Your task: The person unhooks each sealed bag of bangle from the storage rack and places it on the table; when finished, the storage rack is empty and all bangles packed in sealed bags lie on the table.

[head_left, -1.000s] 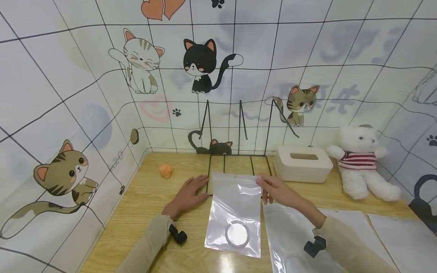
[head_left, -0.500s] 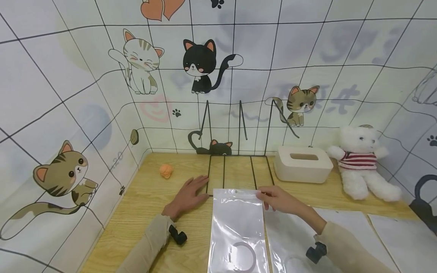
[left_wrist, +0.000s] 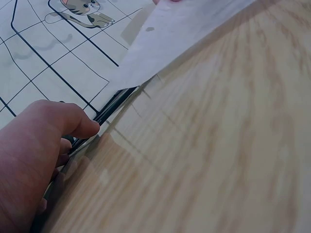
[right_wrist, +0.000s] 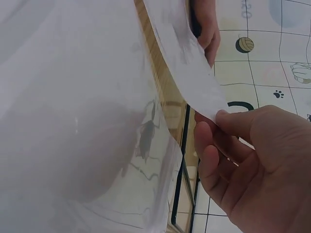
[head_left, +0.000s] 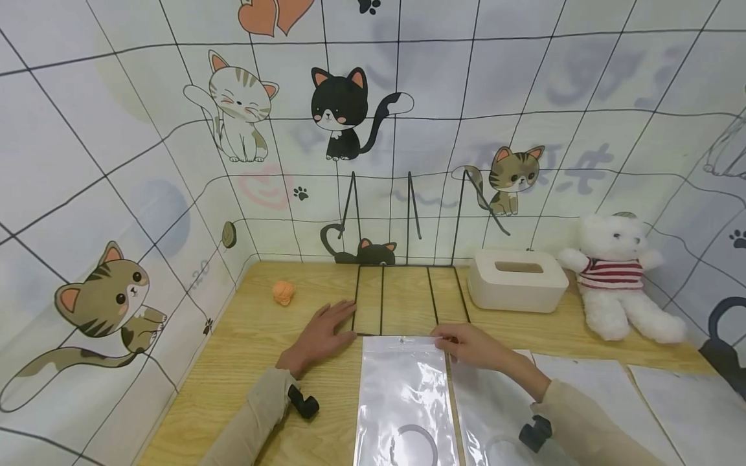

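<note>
A shiny white zip-top plastic bag (head_left: 402, 388) lies toward the front of the table, with a round ring shape near its lower end and a small hang hole at its top. My right hand (head_left: 474, 343) pinches its top right corner; in the right wrist view the thumb and index finger hold the bag's edge (right_wrist: 194, 77). Beyond the bag is a black wire rack (head_left: 381, 294) with upright hook arms. My left hand (head_left: 319, 335) rests on the table with fingers extended to the rack's left side; the left wrist view has its thumb beside the black base bar (left_wrist: 114, 103).
Several similar bags (head_left: 495, 388) lie in a row at the right. At the back stand a white tissue box (head_left: 519, 285) and a white plush bear (head_left: 618, 278) in a striped shirt. A small orange ball (head_left: 283, 292) sits at the back left, before the cat-patterned wall (head_left: 431, 77).
The bag has moved toward the front edge and now lies lower in the head view, its top edge in front of the rack. My right hand came down with it; my left hand stayed put.
</note>
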